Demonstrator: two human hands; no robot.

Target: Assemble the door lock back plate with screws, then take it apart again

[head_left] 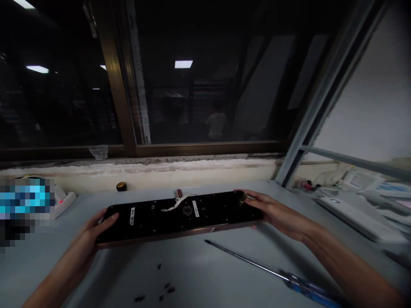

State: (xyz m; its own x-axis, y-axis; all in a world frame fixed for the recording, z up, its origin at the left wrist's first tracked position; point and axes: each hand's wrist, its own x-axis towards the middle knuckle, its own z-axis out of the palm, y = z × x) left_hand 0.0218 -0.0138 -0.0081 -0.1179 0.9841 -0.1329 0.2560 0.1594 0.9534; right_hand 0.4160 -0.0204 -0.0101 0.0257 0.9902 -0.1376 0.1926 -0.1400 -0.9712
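A long black panel [173,218] with a copper-coloured edge spans the space between my two hands, raised over the table. White labels and a white cable [181,200] show on its upper face. My left hand [93,229] grips its left end, thumb on top. At the other end, my right hand [271,209] holds the right side with the fingers round the edge, close to a small brass-coloured part [243,199]. Below the panel lies a screwdriver [250,261] with a blue handle, tip pointing left. Several small dark pieces, seemingly screws [170,290], are scattered near the front.
A grey-blue table [192,256] runs up to a window ledge, where a clear plastic cup [99,152] stands. A dark-and-gold round piece [121,186] sits at the back. White power strip [64,201] at left; white device [359,218] at right, beside a metal frame [298,141].
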